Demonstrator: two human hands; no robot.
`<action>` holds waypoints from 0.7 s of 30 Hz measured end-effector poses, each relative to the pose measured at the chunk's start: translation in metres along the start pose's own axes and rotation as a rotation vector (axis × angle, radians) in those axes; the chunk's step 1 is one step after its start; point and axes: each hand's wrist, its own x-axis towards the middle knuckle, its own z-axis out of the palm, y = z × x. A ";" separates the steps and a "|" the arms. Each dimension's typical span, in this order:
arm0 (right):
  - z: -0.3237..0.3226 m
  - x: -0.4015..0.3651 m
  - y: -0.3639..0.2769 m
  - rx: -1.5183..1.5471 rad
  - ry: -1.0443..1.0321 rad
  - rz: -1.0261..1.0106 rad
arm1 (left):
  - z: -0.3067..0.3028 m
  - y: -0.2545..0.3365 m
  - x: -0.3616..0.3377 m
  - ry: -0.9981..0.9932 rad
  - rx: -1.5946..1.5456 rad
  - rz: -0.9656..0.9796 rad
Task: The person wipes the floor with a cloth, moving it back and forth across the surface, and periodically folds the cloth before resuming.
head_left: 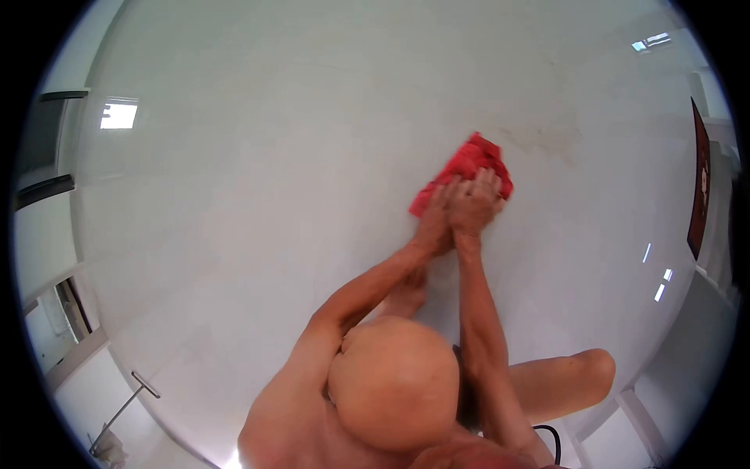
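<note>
A crumpled red cloth (pixel 469 159) lies on the glossy pale floor (pixel 258 156), right of the centre of the view. My left hand (pixel 439 215) presses on the cloth's lower left part. Beside it, touching it, my right hand (pixel 478 202) lies on the cloth's lower right part, fingers stretched forward and slightly apart. Both palms face down, and the cloth is under the fingers. Faint brownish stains (pixel 547 143) mark the floor just right of the cloth.
My bent knee (pixel 398 383) is below my arms, and the other knee (pixel 594 375) is at the lower right. A long-handled T-shaped tool (pixel 146 384) stands at the lower left. A dark red mat or panel (pixel 700 184) is at the right edge.
</note>
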 end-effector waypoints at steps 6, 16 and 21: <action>0.012 -0.044 -0.174 0.127 -0.223 -0.482 | -0.098 -0.078 -0.069 0.154 0.202 -0.308; -0.011 -0.096 -0.239 0.085 -0.540 -0.637 | -0.135 -0.094 -0.099 0.142 0.258 -0.295; -0.006 -0.026 -0.135 0.055 -0.283 -0.352 | -0.075 -0.057 -0.029 0.027 0.094 -0.072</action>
